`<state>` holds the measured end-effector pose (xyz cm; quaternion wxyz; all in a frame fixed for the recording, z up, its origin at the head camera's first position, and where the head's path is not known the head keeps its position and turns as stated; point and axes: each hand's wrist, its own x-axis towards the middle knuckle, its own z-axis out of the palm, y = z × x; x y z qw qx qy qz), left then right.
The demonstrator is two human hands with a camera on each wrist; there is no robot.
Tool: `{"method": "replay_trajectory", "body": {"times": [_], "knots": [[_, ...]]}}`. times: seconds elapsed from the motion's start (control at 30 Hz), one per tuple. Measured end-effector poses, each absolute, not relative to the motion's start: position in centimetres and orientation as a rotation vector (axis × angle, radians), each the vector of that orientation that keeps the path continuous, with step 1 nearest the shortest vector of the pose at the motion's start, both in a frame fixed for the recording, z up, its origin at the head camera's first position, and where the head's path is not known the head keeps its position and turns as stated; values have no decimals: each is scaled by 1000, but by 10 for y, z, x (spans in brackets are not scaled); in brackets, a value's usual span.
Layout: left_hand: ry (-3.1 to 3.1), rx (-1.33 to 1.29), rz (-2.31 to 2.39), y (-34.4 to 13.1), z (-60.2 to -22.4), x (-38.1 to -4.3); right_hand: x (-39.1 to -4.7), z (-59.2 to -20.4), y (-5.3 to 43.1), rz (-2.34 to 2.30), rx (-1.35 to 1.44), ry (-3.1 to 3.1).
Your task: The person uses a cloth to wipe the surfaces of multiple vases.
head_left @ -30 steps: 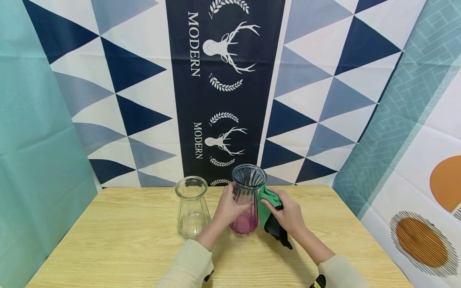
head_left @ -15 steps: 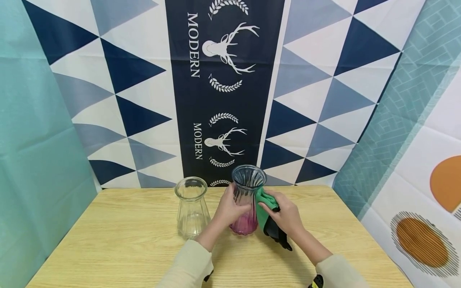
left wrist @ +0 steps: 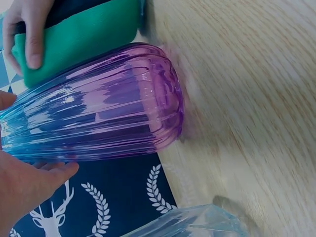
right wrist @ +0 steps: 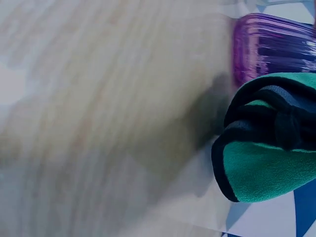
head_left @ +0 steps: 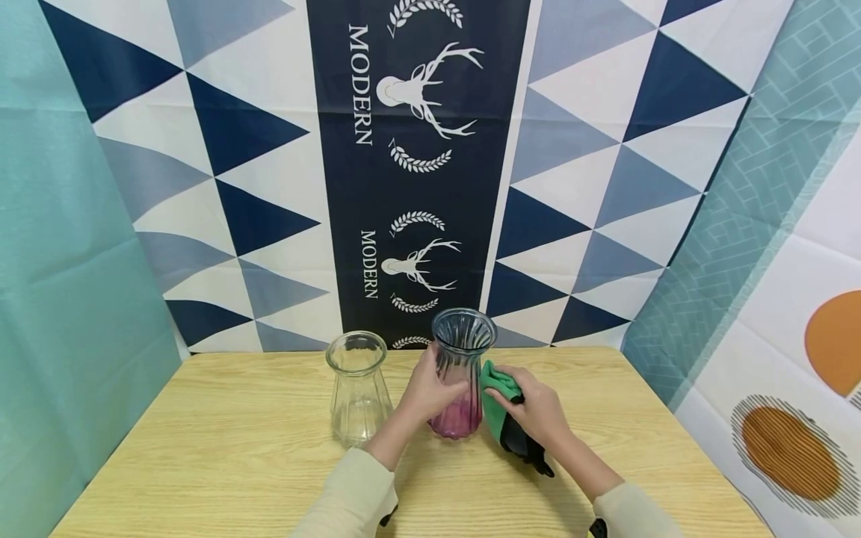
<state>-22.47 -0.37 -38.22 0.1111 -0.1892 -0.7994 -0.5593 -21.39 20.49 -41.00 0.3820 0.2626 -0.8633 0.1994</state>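
Note:
A ribbed glass vase [head_left: 460,411], blue at the rim and pink at the base, stands upright near the back of the table. My left hand [head_left: 427,385] grips it from the left, thumb and fingers around its middle. In my right hand [head_left: 540,406] is a folded green cloth [left wrist: 89,42] with black edging, pinched by the thumb and fingers beside the vase's right side. Its loose lower part [right wrist: 261,170] hangs toward the table. The right hand itself is out of sight in the right wrist view.
A clear glass vase [head_left: 359,400] stands to the left of the left forearm. The wooden table [head_left: 235,448] ends at a patterned backdrop [head_left: 269,149] right behind both vases. Curtain-like sheets [head_left: 81,299] flank the sides.
The right hand and cloth moved left against the vase, then back slightly right and down, with the cloth's lower end swinging out. The left hand and vase stay nearly still.

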Motion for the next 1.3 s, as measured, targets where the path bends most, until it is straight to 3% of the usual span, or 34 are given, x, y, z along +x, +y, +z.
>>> {"method": "replay_trajectory", "body": {"times": [0.53,1.3], "knots": [[-2378,-420,-1564,-1,-385,-226,-222,-377,198,632,643,-2018],[-2357,-562,-1654,-4,-384,-228,-213,-408,198,554,669,-2174]]}}
